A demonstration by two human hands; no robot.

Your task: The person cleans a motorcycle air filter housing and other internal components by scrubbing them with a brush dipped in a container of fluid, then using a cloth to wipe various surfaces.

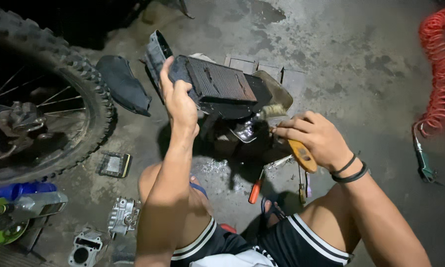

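My left hand (179, 101) grips the left end of a black rectangular air filter (217, 81) with ribbed pleats, holding it up over the floor. My right hand (315, 136) holds a paintbrush (294, 143) by its orange wooden handle; the pale bristles touch the filter's lower right edge. Under the filter sits a shallow metal pan (277, 91) and a dark wet patch.
A knobby motorcycle wheel (39, 109) stands at left. Black plastic covers (123, 84) lie behind it. Engine parts (123, 215), a screwdriver with orange handle (254, 190) and other tools lie on the concrete floor. A red coiled air hose (440, 74) with a nozzle hangs at right.
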